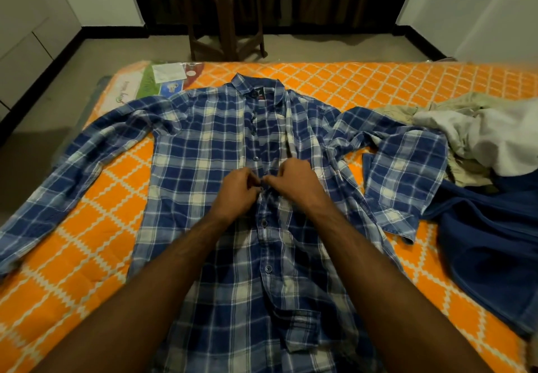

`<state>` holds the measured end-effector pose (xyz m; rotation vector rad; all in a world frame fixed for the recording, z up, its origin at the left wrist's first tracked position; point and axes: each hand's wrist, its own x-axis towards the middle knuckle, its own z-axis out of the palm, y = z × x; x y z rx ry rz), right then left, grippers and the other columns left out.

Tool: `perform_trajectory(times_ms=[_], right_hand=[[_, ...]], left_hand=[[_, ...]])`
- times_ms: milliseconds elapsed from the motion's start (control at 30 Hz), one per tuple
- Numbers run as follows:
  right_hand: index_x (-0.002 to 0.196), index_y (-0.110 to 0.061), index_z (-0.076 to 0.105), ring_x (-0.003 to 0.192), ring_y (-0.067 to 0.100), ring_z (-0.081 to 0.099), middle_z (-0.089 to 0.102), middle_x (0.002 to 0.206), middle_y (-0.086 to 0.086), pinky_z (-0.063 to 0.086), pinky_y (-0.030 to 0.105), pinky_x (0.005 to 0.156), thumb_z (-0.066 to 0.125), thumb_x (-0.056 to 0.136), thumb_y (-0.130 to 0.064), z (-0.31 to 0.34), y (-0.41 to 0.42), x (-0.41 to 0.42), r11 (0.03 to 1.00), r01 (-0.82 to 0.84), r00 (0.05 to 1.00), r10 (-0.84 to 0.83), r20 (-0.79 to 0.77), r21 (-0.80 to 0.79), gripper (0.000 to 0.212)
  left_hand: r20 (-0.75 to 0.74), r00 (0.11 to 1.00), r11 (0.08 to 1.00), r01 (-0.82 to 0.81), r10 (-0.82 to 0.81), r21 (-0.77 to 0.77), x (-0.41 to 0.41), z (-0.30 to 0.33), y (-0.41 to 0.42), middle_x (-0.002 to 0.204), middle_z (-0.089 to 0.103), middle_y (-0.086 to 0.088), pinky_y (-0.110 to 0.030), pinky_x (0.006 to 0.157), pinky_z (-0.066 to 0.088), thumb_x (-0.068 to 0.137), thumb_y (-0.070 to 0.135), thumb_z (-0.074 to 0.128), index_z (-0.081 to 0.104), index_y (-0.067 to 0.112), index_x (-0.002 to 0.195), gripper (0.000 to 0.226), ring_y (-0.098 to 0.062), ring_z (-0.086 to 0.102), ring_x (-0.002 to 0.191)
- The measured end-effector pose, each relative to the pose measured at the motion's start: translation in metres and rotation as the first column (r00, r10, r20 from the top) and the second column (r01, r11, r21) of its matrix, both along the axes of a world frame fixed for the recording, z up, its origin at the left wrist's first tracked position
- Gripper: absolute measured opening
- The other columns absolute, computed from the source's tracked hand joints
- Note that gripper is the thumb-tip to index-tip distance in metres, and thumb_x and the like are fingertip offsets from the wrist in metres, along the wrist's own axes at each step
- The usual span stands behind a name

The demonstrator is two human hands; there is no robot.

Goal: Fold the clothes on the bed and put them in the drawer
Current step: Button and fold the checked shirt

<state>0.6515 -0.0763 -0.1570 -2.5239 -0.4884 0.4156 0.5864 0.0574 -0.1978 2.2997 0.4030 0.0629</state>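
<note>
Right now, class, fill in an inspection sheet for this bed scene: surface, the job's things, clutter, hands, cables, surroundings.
Surface: orange patterned mattress, still in clear wrap with a label at its far left corner.
Job's things: blue checked shirt laid flat, front up, sleeves spread, lower buttons done; pile of pale clothes and a dark blue garment at the right.
Clutter: nothing seen.
Hands: left hand and right hand meet at the shirt's front strip, fingers pinching the cloth at a button.
Cables: nothing seen.
Surroundings: brown plastic stool on the floor beyond the bed, white cupboards either side; no drawer identifiable.
</note>
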Motion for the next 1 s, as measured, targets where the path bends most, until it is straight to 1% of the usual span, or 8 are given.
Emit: perform_trajectory(times_ms=[100,200,267,367,467,567,767,1000], right_hand=[[0.068,-0.015,0.052,0.052,0.013,0.05,0.055,0.063,0.0,0.036,0.025,0.046,0.075,0.08,-0.06,-0.02,0.002,-0.006,0.99,0.066,0.998,-0.067,-0.009,-0.125,0.052],[0.082,-0.014,0.062,0.069,0.019,0.063,0.067,0.078,0.003,0.054,0.031,0.058,0.076,0.081,-0.05,-0.03,0.002,-0.009,0.984,0.1,0.995,-0.093,0.047,-0.149,0.039],[0.088,-0.014,0.063,0.076,0.02,0.065,0.068,0.083,0.003,0.057,0.034,0.067,0.074,0.084,-0.036,-0.03,-0.001,-0.011,0.988,0.132,0.99,-0.128,0.056,-0.084,0.025],[0.081,-0.017,0.061,0.071,0.015,0.065,0.067,0.079,0.0,0.054,0.031,0.062,0.072,0.085,-0.02,-0.029,-0.006,-0.017,0.973,0.2,0.98,-0.196,-0.039,0.113,0.012],[0.081,-0.016,0.063,0.077,0.018,0.068,0.07,0.081,0.003,0.059,0.034,0.068,0.072,0.081,-0.01,-0.025,-0.009,-0.018,0.909,0.288,0.954,-0.245,-0.17,0.302,0.011],[0.079,-0.017,0.062,0.072,0.013,0.063,0.067,0.08,0.001,0.048,0.023,0.059,0.075,0.085,-0.012,-0.023,-0.008,-0.019,0.873,0.306,0.948,-0.244,-0.204,0.379,0.016],[0.082,-0.013,0.069,0.074,0.015,0.07,0.072,0.078,0.002,0.058,0.032,0.067,0.078,0.084,-0.015,-0.045,0.002,-0.021,0.79,0.399,0.915,-0.31,-0.259,0.466,0.009],[0.089,-0.012,0.075,0.078,0.016,0.073,0.075,0.08,0.0,0.062,0.035,0.072,0.077,0.086,-0.016,-0.057,0.001,-0.02,0.785,0.392,0.918,-0.295,-0.266,0.479,0.005]], left_hand=[[-0.018,1.0,1.0,-0.007,0.007,-0.021,0.001,-0.007,0.003,0.102,0.069,-0.004,-0.018,0.074,0.053,0.09,0.011,0.071,0.064,0.01,0.102,0.014,-0.011,0.065,0.089],[-0.008,1.0,0.998,-0.025,0.025,-0.063,0.002,-0.005,0.003,0.092,0.068,0.001,-0.009,0.062,0.045,0.087,0.012,0.075,0.068,0.01,0.098,0.013,-0.003,0.062,0.08],[-0.006,0.999,0.995,-0.041,0.041,-0.096,0.002,-0.005,0.003,0.088,0.069,0.002,-0.009,0.062,0.044,0.086,0.012,0.076,0.069,0.011,0.093,0.01,-0.002,0.062,0.079],[-0.025,0.997,0.984,-0.078,0.075,-0.159,0.003,-0.003,0.002,0.083,0.07,0.001,-0.009,0.059,0.043,0.087,0.011,0.075,0.068,0.012,0.088,0.007,-0.004,0.064,0.075],[-0.05,0.99,0.951,-0.138,0.129,-0.276,0.005,0.002,0.003,0.078,0.071,-0.007,-0.016,0.05,0.049,0.091,0.008,0.071,0.067,0.005,0.09,0.005,-0.01,0.068,0.065],[-0.087,0.984,0.876,-0.18,0.158,-0.448,0.005,0.008,0.001,0.08,0.07,-0.018,-0.028,0.044,0.054,0.095,0.004,0.064,0.063,-0.003,0.097,0.008,-0.02,0.069,0.061],[-0.076,0.978,0.74,-0.195,0.192,-0.644,-0.003,-0.002,-0.004,0.085,0.067,-0.021,-0.031,0.052,0.06,0.095,-0.004,0.06,0.061,-0.011,0.109,0.015,-0.019,0.069,0.066],[-0.044,0.974,0.711,-0.192,0.222,-0.676,-0.005,-0.015,-0.004,0.087,0.07,-0.021,-0.03,0.056,0.06,0.094,-0.005,0.062,0.065,-0.005,0.102,0.009,-0.019,0.072,0.069]])
